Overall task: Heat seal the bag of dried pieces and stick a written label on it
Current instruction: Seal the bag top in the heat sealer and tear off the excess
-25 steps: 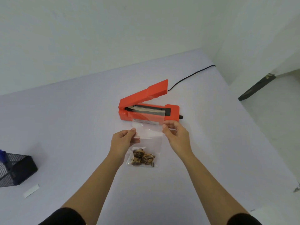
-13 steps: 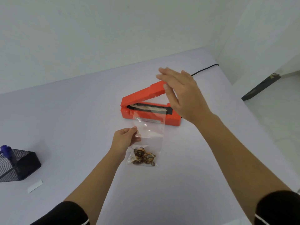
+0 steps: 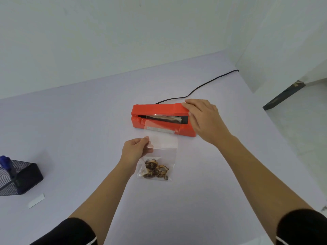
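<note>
A clear plastic bag lies on the white table, with brown dried pieces bunched at its near end. Its open far end reaches into the jaw of the red heat sealer. My left hand pinches the bag's left edge around its middle. My right hand rests palm down on the right end of the sealer's lid, which sits lowered over the bag's mouth. A small white label strip lies on the table at the near left.
A black mesh pen holder with a blue pen stands at the left edge. The sealer's black cord runs back to the right wall. The table's right edge drops to the floor.
My right hand left the bag's corner, rose over the sealer and pushed its raised lid down. The lid now lies nearly flat over the bag's mouth. My left hand kept its hold.
</note>
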Demonstrator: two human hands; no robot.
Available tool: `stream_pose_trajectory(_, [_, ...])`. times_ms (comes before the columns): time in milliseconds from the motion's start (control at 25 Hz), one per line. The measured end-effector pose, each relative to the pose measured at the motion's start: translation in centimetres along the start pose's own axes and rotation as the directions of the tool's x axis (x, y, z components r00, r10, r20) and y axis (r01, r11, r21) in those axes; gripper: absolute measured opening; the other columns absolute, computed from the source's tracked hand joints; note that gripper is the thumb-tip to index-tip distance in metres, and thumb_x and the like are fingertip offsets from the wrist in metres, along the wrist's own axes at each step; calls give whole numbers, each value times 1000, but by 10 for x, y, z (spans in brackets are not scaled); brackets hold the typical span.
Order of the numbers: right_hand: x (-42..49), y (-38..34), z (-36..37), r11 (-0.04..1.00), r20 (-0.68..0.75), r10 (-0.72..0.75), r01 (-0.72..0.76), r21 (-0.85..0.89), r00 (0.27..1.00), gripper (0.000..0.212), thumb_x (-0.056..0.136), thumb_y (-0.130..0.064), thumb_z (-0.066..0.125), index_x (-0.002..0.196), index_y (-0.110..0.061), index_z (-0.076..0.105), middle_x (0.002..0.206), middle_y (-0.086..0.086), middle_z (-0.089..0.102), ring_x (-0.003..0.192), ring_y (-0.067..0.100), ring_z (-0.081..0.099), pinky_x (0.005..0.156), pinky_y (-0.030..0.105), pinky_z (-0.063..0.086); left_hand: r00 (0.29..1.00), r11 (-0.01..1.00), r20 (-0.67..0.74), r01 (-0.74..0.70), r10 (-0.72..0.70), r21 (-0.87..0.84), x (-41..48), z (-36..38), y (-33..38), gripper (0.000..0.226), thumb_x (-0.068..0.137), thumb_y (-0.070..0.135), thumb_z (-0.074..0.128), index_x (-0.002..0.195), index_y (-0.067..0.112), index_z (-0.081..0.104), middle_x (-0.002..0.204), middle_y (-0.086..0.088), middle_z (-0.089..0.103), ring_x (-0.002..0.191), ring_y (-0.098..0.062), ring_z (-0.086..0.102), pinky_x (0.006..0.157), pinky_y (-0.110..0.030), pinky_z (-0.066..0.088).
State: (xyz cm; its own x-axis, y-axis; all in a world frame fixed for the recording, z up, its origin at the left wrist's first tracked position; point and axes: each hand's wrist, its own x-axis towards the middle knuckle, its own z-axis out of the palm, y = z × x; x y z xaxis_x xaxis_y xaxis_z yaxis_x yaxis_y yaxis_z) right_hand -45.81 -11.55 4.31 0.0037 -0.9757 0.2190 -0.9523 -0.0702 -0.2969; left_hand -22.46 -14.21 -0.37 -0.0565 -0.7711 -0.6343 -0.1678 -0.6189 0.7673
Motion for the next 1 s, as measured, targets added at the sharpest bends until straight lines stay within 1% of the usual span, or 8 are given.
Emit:
stream_pose_trajectory(160, [2,-3,11,994,120,105,-106,-2,987,52,86,-23,28,135,-17,44,140,-1,44,122,22,36,97,38,31,1000,1000,2,-2,2,4,1,1,-1,22,88,24,61,82,4,68,80,-13,69,66,-19,67,59,-18,51])
stream_pose_trajectory(280, [8,-4,18,988,130,152,-154,6,980,52,87,-27,25,134,-18,44,137,-2,46,118,22,36,95,36,29,1000,1000,-3,-5,5,14,0,3,-1,21,88,23,61,81,5,68,80,-13,69,65,-19,67,61,-19,52])
stream_pose_trajectory(400, [13,-4,26,984,150,168,-157,-85,974,52,93,-38,18,135,-18,42,137,-1,47,118,23,38,92,36,31,1000,1000,-5,-3,3,14,1,2,0,22,88,24,61,79,5,68,79,-14,69,66,-20,68,65,-23,52])
stream_pose_trajectory(480, [13,-1,33,979,208,184,-161,-121,961,50,98,-38,19,140,-17,36,143,-1,42,128,22,34,98,38,29,1000,1000,0,-3,3,13,1,1,-1,22,88,24,61,78,5,68,78,-14,69,66,-20,68,65,-22,52])
stream_pose_trajectory(560, [10,2,38,979,245,190,-166,-117,951,53,96,-39,16,142,-17,32,148,0,36,137,20,27,106,39,23,1000,1000,5,-4,3,8,0,1,-1,22,89,23,60,78,5,67,77,-13,69,66,-20,68,64,-22,51])
stream_pose_trajectory(680, [11,4,42,980,281,195,-179,-82,940,61,91,-41,11,144,-17,28,152,0,30,142,17,19,114,41,15,1000,1000,13,-1,1,-7,0,0,-1,22,89,23,60,77,6,67,75,-11,68,67,-21,68,64,-22,52])
stream_pose_trajectory(880, [10,4,44,976,309,216,-198,-88,926,50,100,-37,18,146,-17,22,155,-1,21,144,15,11,116,41,7,1000,1000,24,7,-6,-28,-1,-1,-2,21,89,23,60,79,5,67,76,-9,67,66,-19,68,58,-16,52])
stream_pose_trajectory(1000, [10,6,45,977,314,209,-186,-102,926,53,99,-39,16,146,-16,22,156,0,20,144,16,12,116,40,8,1000,999,21,10,-9,-34,-2,0,-1,22,89,22,60,81,3,67,76,-11,67,65,-18,68,56,-14,52])
